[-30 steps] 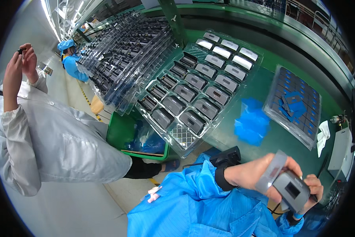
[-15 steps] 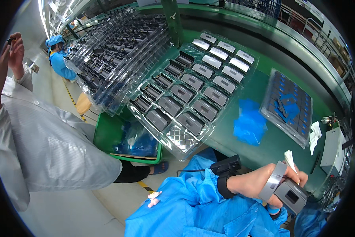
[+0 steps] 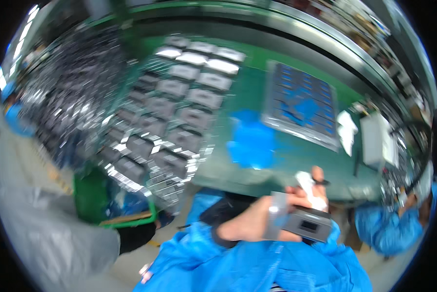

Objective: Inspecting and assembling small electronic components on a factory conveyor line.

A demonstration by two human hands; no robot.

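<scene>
My left hand (image 3: 247, 220) is closed round a dark grey box-shaped device (image 3: 308, 225) with a small black window, held in front of the table's near edge. A silver-grey band (image 3: 276, 214) crosses this hand, and a dark strap circles its wrist. My right hand (image 3: 319, 195) is behind the device, partly hidden by it, and grips a white cloth (image 3: 304, 181) whose end sticks up between the fingers. Whether the cloth touches the device cannot be made out in the blur.
A clear plastic tray (image 3: 172, 192) of grey devices lies left on the green table (image 3: 218, 163). Stacked trays (image 3: 77, 92) stand farther left. Blue film pieces (image 3: 252, 141), a bagged grey tray (image 3: 301, 131), a green bin (image 3: 89, 199) and people on both sides are visible.
The view has swung right, so the table and trays sit farther left and blur. My hands still hold the device and cloth; the device now lies more level.
</scene>
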